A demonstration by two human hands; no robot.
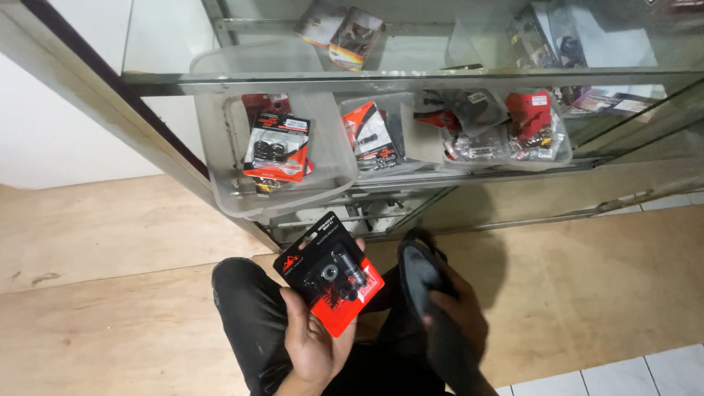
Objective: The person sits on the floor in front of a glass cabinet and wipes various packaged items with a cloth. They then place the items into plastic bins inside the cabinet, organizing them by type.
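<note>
A red and black blister pack (pixel 328 273) of small metal parts is held face up in the left hand (pixel 312 339), fingers closed around its lower edge, above the knee and in front of the glass cabinet (pixel 411 77). A dark cloth (pixel 424 282) is gripped in the right hand (pixel 458 312) just beside the pack, so the wiping of the pack appears to be in hand. The next move would call for the cloth to be drawn across the pack's clear front while it is kept steady; similar packs lie in the clear tub (pixel 220 139) at the shelf's left end.

One head-worn view looks steeply down, close over the lap, facing a glass cabinet (pixel 411 81).
</note>
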